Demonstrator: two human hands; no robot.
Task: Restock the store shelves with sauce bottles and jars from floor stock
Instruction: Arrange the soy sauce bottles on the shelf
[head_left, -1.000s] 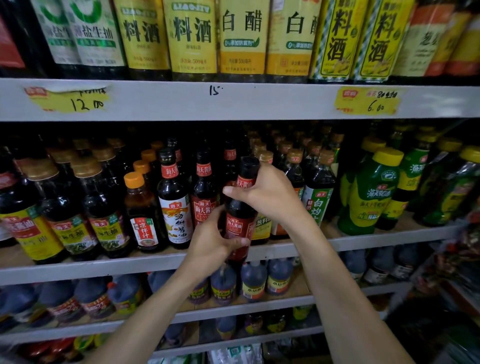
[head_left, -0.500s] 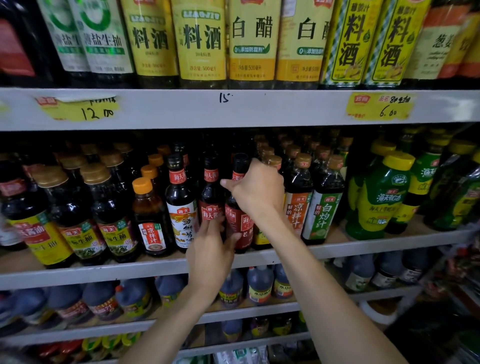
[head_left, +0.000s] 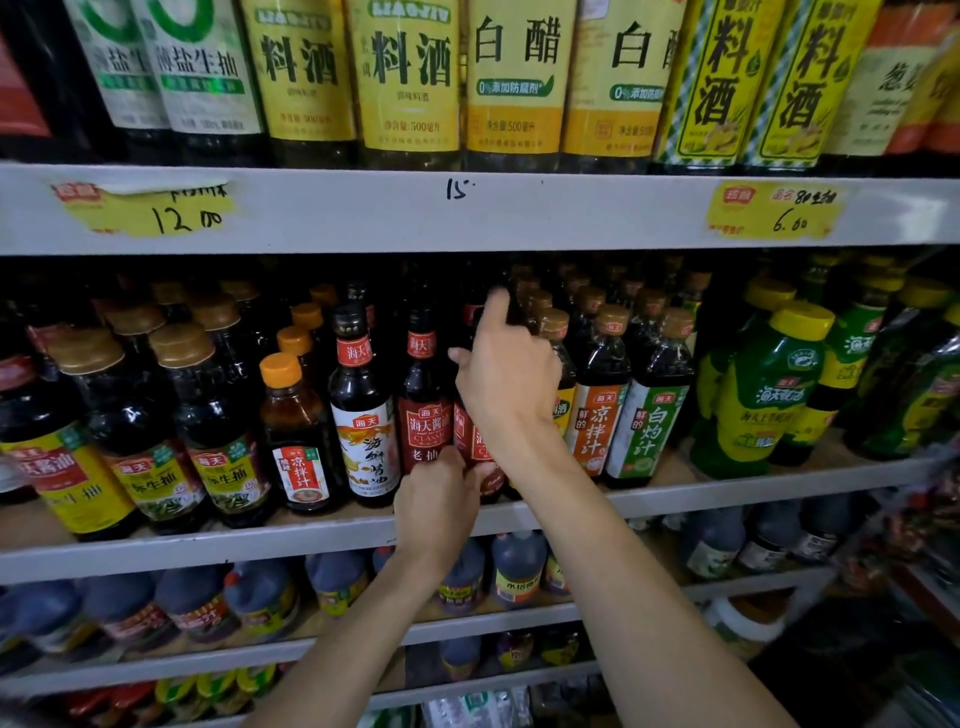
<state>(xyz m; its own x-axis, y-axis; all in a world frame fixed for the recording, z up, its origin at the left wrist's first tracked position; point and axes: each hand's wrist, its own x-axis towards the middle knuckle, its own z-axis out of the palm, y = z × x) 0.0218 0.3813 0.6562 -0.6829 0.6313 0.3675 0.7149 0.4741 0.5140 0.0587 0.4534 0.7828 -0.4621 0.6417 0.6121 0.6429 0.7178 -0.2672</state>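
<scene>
Red-labelled soy sauce bottle (head_left: 469, 439) of dark glass, upright near the front of the middle shelf (head_left: 727, 491), gripped low down. Left hand (head_left: 439, 501) wrapped round its foot, fingers curled on the left side, thumb against the front of the label. Right hand (head_left: 511, 384) higher, across the bottle's shoulder and hiding most of it. Index finger (head_left: 497, 307) straight and pointing up beside the neck, thumb (head_left: 460, 357) stuck out to the left, remaining fingers folded out of sight. Cannot tell whether pinching the neck or only steadying it.

Close on the left, a matching 老抽 bottle (head_left: 423, 421), then a white-labelled seafood soy bottle (head_left: 366, 441) and a smaller orange-capped bottle (head_left: 296, 431). Just right of the wrist, an orange-labelled 凉拌汁 bottle (head_left: 597, 421) and a green-labelled 白灼汁 bottle (head_left: 649, 431), both gold-capped. Farther right, green squeeze bottles (head_left: 763, 400) with yellow caps.

Overhead, grey upper shelf edge (head_left: 545, 213) with "15" handwritten in ink. Yellow 12.00 price tag (head_left: 150, 210) to the left, 6.00 price tag (head_left: 776, 210) to the right. Above that, tall yellow-labelled 料酒 bottles (head_left: 405, 78) and 白醋 bottles (head_left: 511, 78). Below, dark jugs (head_left: 519, 569) with blurred labels on a lower shelf.
</scene>
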